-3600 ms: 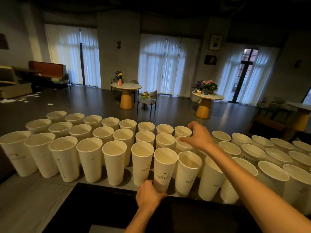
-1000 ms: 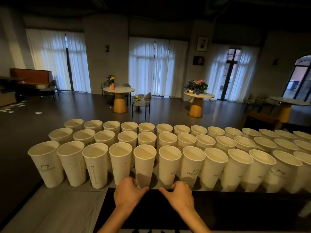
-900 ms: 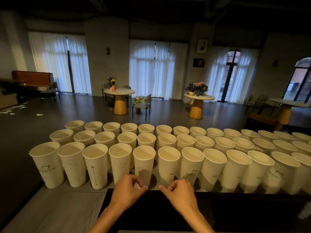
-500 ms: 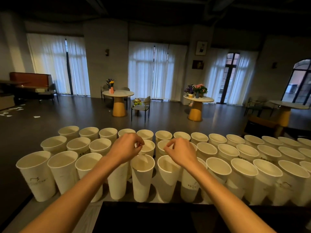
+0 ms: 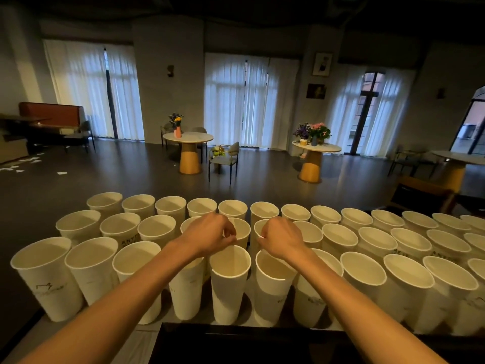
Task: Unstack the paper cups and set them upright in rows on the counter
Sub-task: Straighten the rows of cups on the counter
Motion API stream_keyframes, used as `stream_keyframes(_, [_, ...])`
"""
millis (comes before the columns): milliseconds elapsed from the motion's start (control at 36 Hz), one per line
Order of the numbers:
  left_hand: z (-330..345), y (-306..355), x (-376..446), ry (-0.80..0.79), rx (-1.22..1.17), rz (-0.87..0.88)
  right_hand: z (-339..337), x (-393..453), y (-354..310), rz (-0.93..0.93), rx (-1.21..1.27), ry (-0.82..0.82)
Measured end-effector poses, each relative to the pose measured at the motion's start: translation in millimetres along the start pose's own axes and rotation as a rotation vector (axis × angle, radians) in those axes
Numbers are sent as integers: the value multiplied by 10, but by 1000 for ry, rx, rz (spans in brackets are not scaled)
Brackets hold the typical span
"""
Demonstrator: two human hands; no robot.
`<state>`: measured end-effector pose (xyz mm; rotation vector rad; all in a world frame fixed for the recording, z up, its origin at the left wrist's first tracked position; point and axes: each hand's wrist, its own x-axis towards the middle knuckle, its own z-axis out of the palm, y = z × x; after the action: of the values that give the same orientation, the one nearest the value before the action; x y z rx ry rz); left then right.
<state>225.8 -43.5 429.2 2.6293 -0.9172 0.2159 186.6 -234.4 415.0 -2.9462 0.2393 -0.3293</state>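
Observation:
Several tall white paper cups stand upright in three rows on the grey counter (image 5: 23,337), open ends up. Both my arms reach over the front row (image 5: 228,279) to the middle row. My left hand (image 5: 210,233) is curled, thumb and fingers pinched at the rim of a middle-row cup (image 5: 242,228). My right hand (image 5: 282,237) is curled the same way, its fingertips at the rim of the neighbouring middle-row cup (image 5: 258,224). The hands hide most of these two cups. No stack of cups is visible.
A dark panel (image 5: 262,345) runs along the near edge below the cups. Beyond the far row the counter ends and the floor drops away. Two round tables with flowers (image 5: 187,137) (image 5: 316,147) and a chair (image 5: 225,158) stand further back.
A second ago both hands were at the bases of front-row cups near the counter's edge. They have risen and reached forward over the front row to the middle-row rims.

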Motion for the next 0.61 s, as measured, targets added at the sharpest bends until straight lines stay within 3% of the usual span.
stream_keyframes(333, [-266,-188,-167,156,-62,-37,-97,-29,18,0,59,-30])
stream_keyframes(500, [-672,-473,-514,364,-200,-179,-332,-144,-211,-51,206,173])
stream_keyframes(611, [-765,-458,-889,514,-324,-221,-426,-507,-711,-158,486,274])
